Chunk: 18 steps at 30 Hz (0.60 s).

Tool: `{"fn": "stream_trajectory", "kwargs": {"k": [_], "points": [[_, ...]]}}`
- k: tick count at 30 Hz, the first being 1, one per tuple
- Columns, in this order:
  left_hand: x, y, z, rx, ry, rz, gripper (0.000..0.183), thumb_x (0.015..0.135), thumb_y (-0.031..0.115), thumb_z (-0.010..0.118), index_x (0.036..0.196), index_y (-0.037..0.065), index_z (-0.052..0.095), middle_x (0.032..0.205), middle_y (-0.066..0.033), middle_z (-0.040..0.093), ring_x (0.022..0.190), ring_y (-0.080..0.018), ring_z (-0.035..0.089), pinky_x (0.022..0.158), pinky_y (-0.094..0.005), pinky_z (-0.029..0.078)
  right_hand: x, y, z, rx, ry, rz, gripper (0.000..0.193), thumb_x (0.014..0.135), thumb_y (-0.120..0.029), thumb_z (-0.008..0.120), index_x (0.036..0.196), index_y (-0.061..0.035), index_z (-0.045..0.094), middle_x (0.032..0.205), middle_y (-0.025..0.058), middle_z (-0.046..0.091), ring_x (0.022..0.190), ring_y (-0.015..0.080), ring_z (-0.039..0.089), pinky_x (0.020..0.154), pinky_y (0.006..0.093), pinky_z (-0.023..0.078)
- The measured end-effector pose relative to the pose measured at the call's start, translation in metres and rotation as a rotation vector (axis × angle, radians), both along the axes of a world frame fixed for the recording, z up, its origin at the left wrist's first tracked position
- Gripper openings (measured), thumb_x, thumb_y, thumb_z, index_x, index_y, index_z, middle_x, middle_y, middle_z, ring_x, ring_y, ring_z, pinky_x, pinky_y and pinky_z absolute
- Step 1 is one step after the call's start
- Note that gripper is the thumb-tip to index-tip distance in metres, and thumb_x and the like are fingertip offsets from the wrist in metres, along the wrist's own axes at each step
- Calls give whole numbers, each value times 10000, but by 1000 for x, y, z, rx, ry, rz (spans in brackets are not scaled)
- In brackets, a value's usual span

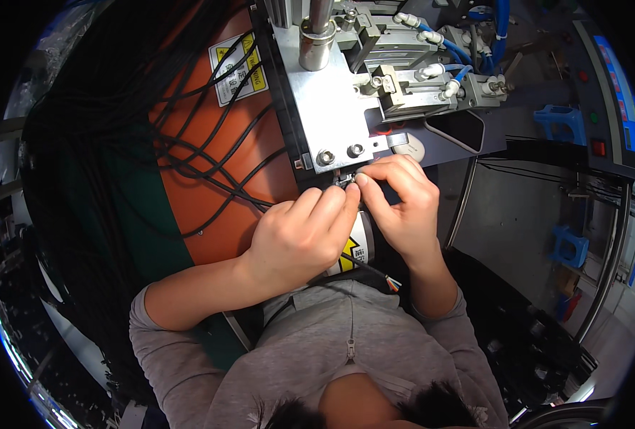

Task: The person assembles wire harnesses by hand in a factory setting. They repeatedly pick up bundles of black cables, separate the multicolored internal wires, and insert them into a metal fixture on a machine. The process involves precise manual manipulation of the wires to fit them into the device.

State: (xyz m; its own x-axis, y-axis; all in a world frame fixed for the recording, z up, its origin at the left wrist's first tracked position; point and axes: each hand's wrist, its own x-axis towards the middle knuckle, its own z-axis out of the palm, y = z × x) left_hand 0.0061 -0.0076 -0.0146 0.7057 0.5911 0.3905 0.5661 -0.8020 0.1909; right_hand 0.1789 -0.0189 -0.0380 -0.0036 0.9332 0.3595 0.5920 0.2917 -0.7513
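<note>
While both hands meet at the near edge of the machine [324,107], a small metal part [347,179] sits between their fingertips, right beside that edge, too covered for me to make out its shape or say whether it touches the machine. The left hand [299,229] has its fingers curled close together, seemingly pinching the part, though its thumb is mostly hidden from me. The right hand [403,204] brings thumb and forefinger together at the part's other side, nearly closed, and looks to have hold of it too.

Nearer the person than the machine, a dark cable [369,270] runs out from beneath the left hand, ending in coloured wires [393,284]. That end is already stripped and its wires fanned; they join nothing that I can see. Whether the cable's other end reaches the part is hidden.

I'd judge this piece to be midway, with the fingertip work at the machine's edge unfinished. Left of the machine, many black cables [95,107] hang and trail across the orange desk [217,247]; I can't tell whether those are finished or waiting.
</note>
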Motion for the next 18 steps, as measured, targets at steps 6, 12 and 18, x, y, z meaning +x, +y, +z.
{"fn": "stream_trajectory", "kwargs": {"k": [6,12,18], "points": [[2,-4,1,13,52,71,366,696,59,640,1059,25,671,687,-11,399,579,-97,460,431,-225,366,-1,-3,-4,-4,-14,38,70,724,13,646,711,-9,581,688,98,560,633,264,515,578,349,420],[3,-1,-1,17,23,65,327,700,60,648,1023,29,680,678,-7,411,559,-103,464,432,-228,368,-2,-1,-18,-140,262,-3,59,751,8,620,717,5,571,681,79,548,640,191,520,584,302,410],[1,10,-3,53,-73,32,228,694,88,640,915,36,664,720,4,483,609,-97,523,468,-225,397,-2,-4,-32,-470,744,-1,52,817,-24,564,802,25,557,687,49,549,640,93,506,595,246,408]]}}
